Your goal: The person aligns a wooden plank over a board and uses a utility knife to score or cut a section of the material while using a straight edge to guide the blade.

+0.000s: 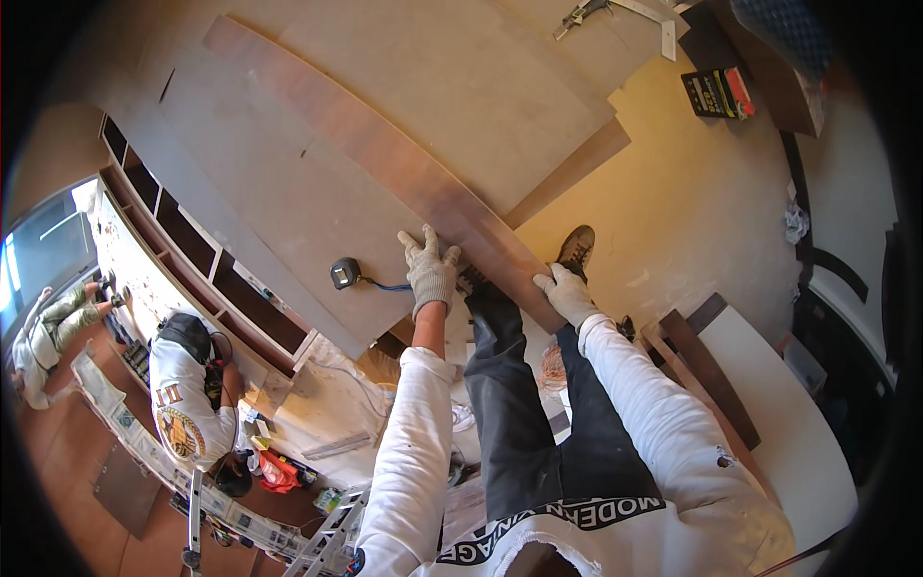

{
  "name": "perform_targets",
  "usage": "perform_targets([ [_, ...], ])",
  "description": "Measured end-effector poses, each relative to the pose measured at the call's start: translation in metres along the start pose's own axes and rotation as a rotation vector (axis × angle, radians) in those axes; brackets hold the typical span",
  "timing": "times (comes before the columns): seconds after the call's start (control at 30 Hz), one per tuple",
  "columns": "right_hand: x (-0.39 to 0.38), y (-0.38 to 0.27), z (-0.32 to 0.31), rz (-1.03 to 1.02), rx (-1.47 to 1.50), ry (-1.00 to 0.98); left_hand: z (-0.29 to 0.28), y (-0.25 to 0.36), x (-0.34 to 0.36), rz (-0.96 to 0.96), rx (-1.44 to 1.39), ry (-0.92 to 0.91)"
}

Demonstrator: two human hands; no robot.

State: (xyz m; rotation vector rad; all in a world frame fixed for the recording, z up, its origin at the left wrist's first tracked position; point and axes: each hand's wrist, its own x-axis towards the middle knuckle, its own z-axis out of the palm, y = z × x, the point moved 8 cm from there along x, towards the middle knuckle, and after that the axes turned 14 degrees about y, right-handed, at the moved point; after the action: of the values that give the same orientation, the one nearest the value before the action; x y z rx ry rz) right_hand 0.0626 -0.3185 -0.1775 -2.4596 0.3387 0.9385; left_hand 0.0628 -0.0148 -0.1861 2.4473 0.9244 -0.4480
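A long narrow brown board [370,163] lies diagonally over large flat panels [269,250], its near end over my legs. My left hand [430,267], in a pale knit glove, rests at the board's left edge with fingers spread. My right hand [570,293], also gloved, grips the board near its near end, thumb on top and the other fingers partly hidden. A black tape measure [344,273] with a blue strap lies on the panel left of my left hand.
Two co-workers in white shirts [192,394] [48,341] are at the left by a shelving unit [240,288]; aluminium ladders [327,534] stand below. Metal tools [586,14] lie top right, a black-and-red box [716,93] on the right. Boards [702,375] lean at lower right.
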Motion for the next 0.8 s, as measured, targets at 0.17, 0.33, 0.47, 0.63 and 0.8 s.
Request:
perform_targets([
  [0.17,-0.001,0.0,-0.001,0.004,-0.017,0.003,0.001,-0.001,0.0,0.0,-0.01,0.004],
  [0.33,0.0,0.0,0.0,0.039,-0.017,-0.064,0.002,-0.001,0.0,-0.024,-0.033,-0.005],
  [0.47,-0.001,-0.005,-0.003,0.007,0.004,-0.006,0.002,-0.003,0.001,-0.02,-0.027,0.001],
  [0.63,0.001,0.002,0.001,0.032,-0.019,-0.031,-0.002,0.002,-0.002,-0.027,-0.08,0.017],
  [0.8,0.003,0.007,0.003,-0.004,-0.014,0.009,0.0,0.003,-0.001,-0.028,-0.051,-0.003],
])
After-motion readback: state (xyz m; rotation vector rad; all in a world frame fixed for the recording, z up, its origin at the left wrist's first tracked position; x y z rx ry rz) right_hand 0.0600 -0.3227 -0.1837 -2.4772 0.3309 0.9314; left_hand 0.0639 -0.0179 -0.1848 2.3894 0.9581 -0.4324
